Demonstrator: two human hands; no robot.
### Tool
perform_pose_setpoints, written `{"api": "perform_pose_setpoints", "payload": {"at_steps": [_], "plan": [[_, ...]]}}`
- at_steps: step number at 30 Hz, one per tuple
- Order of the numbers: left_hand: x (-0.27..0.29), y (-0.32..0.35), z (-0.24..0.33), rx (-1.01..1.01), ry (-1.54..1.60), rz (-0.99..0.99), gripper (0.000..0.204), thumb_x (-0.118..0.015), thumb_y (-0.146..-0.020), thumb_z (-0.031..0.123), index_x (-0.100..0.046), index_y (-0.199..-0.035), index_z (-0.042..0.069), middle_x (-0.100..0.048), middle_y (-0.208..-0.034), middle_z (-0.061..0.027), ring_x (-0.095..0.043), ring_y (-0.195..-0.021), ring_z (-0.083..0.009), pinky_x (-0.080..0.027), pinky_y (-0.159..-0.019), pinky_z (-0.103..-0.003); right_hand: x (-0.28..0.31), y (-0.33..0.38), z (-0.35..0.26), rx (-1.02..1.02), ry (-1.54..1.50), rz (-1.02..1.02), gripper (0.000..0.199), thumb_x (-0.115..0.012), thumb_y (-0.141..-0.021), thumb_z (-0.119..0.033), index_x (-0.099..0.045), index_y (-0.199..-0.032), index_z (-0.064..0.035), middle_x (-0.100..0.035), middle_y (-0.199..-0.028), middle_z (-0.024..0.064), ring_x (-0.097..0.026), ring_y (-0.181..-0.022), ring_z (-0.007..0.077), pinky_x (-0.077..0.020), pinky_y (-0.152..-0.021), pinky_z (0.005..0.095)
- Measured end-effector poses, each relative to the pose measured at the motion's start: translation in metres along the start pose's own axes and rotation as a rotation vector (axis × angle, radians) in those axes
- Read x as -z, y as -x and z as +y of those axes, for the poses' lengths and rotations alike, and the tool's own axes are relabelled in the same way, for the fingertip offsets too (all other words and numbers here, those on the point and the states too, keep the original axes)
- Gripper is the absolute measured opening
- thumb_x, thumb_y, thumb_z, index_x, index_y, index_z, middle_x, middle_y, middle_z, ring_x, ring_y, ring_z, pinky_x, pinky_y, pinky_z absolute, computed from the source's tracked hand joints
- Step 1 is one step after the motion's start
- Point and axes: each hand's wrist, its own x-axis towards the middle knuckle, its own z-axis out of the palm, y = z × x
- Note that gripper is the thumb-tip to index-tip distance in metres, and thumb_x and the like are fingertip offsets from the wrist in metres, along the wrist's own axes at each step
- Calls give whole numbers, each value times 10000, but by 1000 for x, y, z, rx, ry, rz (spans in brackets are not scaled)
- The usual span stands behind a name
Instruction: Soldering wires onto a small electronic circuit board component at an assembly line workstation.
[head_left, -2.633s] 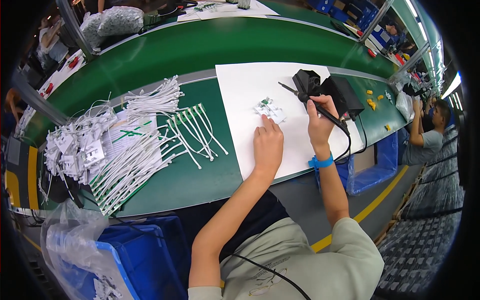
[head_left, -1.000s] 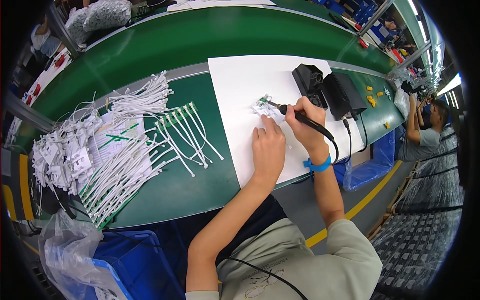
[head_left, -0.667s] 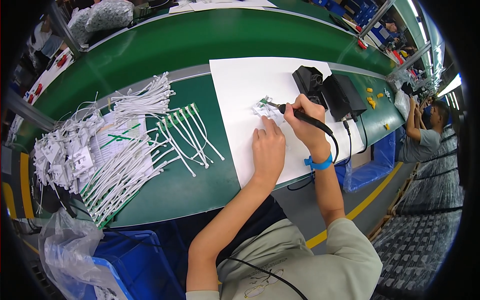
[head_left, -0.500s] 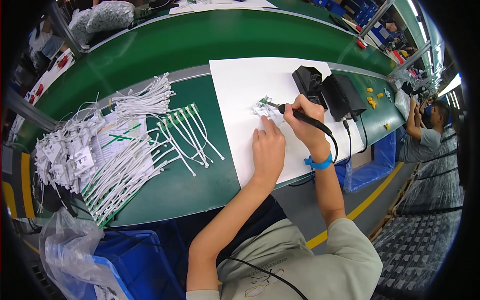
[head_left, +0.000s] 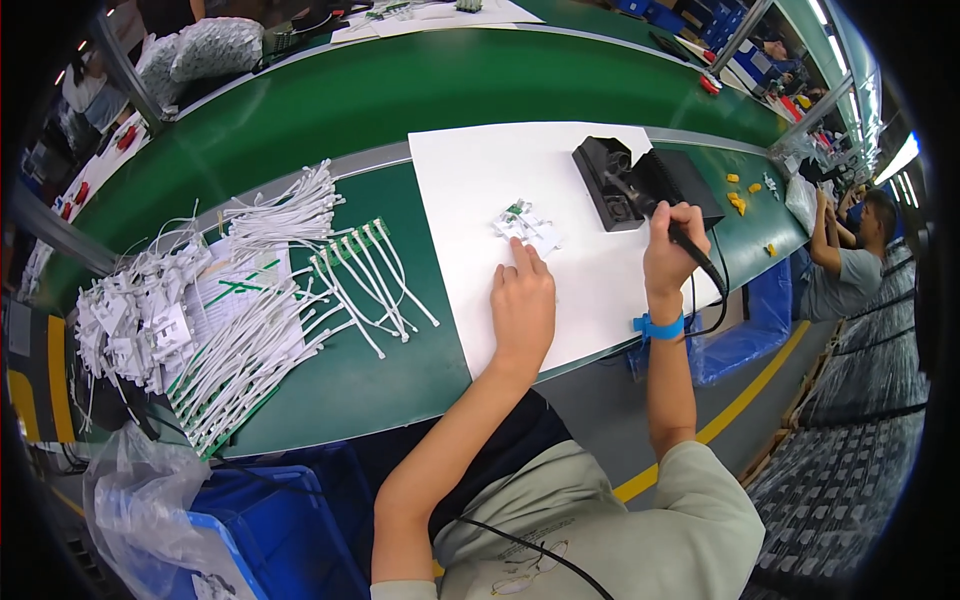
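My left hand (head_left: 524,308) lies on the white sheet (head_left: 450,200), fingers stretched out. Its fingertips touch the near edge of a small white plastic part (head_left: 540,236) that has a bit of green circuit board (head_left: 516,208) on it. My right hand (head_left: 676,250) is closed round the handle of a soldering iron (head_left: 686,240), above the sheet's right side. The iron's tip end points up and left toward a black holder (head_left: 607,185). Beside the holder stands a black box (head_left: 685,180), partly hidden by the iron and my hand.
On the left lie white cables (head_left: 245,355), cables joined to a green board strip (head_left: 360,245), and a heap of white plastic parts (head_left: 130,320). Yellow pieces (head_left: 737,203) sit at the right. A blue bin (head_left: 270,520) stands below the bench; a co-worker (head_left: 860,260) sits far right.
My right hand has carried the soldering iron away from the white part, rightward to the holder. My left hand stays at the part, with its fingers still out.
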Motion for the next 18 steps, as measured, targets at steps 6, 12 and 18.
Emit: {"api": "perform_pose_setpoints", "payload": {"at_steps": [6,12,18], "plan": [[-5,0,-1,16,27,29,340,-671,-881,50,-635,-1182,-102,-610,-1309,-279,-676,-813,-298,-577,-726,-373,17,-34,6,-61,118,54,175,-734,-931,-99,-634,-835,8,-641,-686,34,-572,-633,61,-456,-593,224],[-2,0,-1,27,27,4,378,-673,-843,28,-647,-1195,-106,-608,-1317,-290,-683,-792,-274,-564,-823,-359,8,-42,27,-66,103,-83,170,-748,-913,-105,-643,-842,9,-648,-671,48,-571,-625,65,-452,-590,233],[-4,2,-1,14,36,21,452,-693,-765,-15,-662,-1202,-122,-600,-1327,-309,-682,-764,-248,-554,-909,-329,-21,-60,74,-166,156,-322,216,-779,-877,-189,-697,-876,11,-696,-738,88,-673,-694,152,-507,-662,283]]}}
